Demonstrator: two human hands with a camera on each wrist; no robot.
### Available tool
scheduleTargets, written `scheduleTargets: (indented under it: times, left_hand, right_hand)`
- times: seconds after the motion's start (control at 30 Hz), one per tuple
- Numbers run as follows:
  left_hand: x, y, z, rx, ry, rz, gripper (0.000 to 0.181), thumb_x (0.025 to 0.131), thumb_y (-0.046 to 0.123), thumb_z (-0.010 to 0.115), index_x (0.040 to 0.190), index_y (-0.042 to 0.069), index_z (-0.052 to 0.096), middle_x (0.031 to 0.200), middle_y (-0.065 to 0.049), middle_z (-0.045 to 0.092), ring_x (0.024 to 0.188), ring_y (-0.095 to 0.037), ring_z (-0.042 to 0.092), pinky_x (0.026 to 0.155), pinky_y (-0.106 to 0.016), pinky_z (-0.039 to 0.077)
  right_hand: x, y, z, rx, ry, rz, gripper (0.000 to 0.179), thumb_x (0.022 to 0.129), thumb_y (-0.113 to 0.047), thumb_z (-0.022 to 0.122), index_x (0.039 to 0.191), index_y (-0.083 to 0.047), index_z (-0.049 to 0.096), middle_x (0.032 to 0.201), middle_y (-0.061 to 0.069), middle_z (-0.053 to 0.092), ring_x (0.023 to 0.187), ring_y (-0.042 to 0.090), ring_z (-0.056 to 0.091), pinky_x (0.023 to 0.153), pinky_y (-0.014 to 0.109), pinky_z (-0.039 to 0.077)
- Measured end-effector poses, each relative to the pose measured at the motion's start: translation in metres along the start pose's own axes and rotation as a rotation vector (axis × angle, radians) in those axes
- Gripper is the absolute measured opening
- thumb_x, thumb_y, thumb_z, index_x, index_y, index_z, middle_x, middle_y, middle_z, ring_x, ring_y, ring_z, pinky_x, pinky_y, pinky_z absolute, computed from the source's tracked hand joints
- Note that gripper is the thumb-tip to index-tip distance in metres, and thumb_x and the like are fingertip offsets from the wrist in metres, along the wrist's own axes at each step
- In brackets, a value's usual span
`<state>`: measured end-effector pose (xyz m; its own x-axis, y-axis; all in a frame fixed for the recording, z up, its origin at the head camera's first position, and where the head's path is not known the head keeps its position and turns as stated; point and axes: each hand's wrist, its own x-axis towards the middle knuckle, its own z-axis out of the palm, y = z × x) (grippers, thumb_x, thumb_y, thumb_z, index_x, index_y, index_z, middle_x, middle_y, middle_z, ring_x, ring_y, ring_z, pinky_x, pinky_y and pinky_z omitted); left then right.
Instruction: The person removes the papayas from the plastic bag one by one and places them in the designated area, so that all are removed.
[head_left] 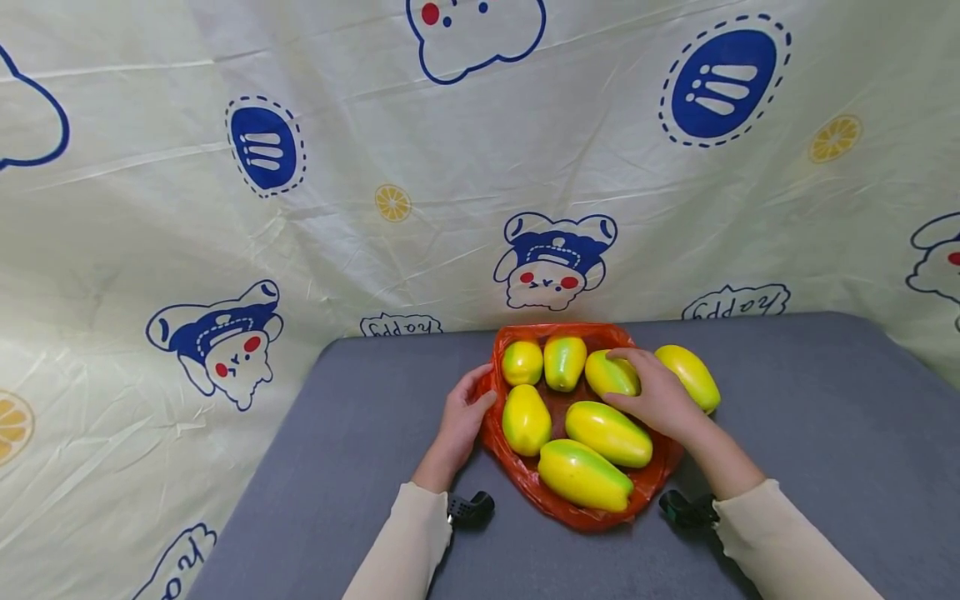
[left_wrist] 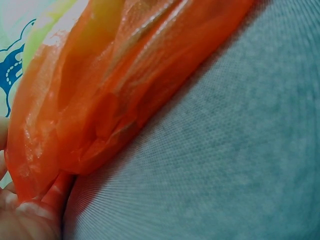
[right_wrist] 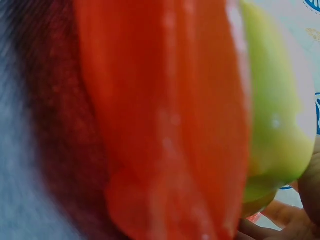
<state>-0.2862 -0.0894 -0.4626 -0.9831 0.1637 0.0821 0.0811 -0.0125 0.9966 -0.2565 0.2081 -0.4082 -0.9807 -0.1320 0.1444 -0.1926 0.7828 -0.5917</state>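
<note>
A red plastic bag (head_left: 577,518) lies with its mouth spread wide, holding several yellow-green papayas (head_left: 585,477). My left hand (head_left: 461,421) grips the bag's left edge; the thin red plastic (left_wrist: 95,100) bunches by its fingers in the left wrist view. Inside the bag's far right part, my right hand (head_left: 663,400) holds a papaya (head_left: 609,375) between thumb and fingers. The right wrist view has a papaya (right_wrist: 277,110) beyond the bag wall (right_wrist: 165,115), with part of the hand behind it.
One more papaya (head_left: 692,377) lies outside the bag on the right, partly behind my right hand. All this is on a grey cloth-covered table (head_left: 375,417). A pale printed curtain (head_left: 330,267) hangs along the back and left.
</note>
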Motion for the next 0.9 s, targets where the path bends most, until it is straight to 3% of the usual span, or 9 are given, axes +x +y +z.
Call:
scheduleTargets:
  times: [0.37, 0.7, 0.9]
  left_hand:
    - [-0.002, 0.001, 0.0, -0.014, -0.005, -0.012, 0.044, 0.101, 0.012, 0.056, 0.145, 0.016, 0.051, 0.151, -0.007, 0.049, 0.132, -0.026, 0.051, 0.112, -0.041, 0.046]
    - [0.001, -0.001, -0.001, -0.013, -0.005, -0.004, 0.044, 0.101, 0.012, 0.055, 0.145, 0.015, 0.051, 0.152, -0.008, 0.048, 0.134, -0.027, 0.049, 0.113, -0.042, 0.045]
    - [0.001, -0.002, 0.0, -0.014, -0.003, -0.004, 0.044, 0.101, 0.011, 0.055, 0.144, 0.015, 0.051, 0.151, -0.008, 0.049, 0.133, -0.026, 0.05, 0.113, -0.042, 0.045]
  right_hand:
    - [-0.005, -0.002, 0.0, 0.044, 0.049, -0.002, 0.058, 0.09, -0.018, 0.068, 0.142, -0.007, 0.044, 0.147, 0.024, 0.042, 0.126, 0.042, 0.044, 0.109, 0.066, 0.037]
    - [-0.016, -0.008, -0.019, 0.019, 0.254, -0.117, 0.061, 0.084, -0.008, 0.071, 0.139, -0.009, 0.047, 0.147, 0.023, 0.043, 0.117, 0.041, 0.047, 0.096, 0.065, 0.045]
    - [-0.024, -0.002, -0.035, -0.006, 0.312, -0.178, 0.057, 0.082, -0.005, 0.068, 0.136, -0.007, 0.049, 0.148, 0.024, 0.042, 0.12, 0.043, 0.047, 0.093, 0.066, 0.045]
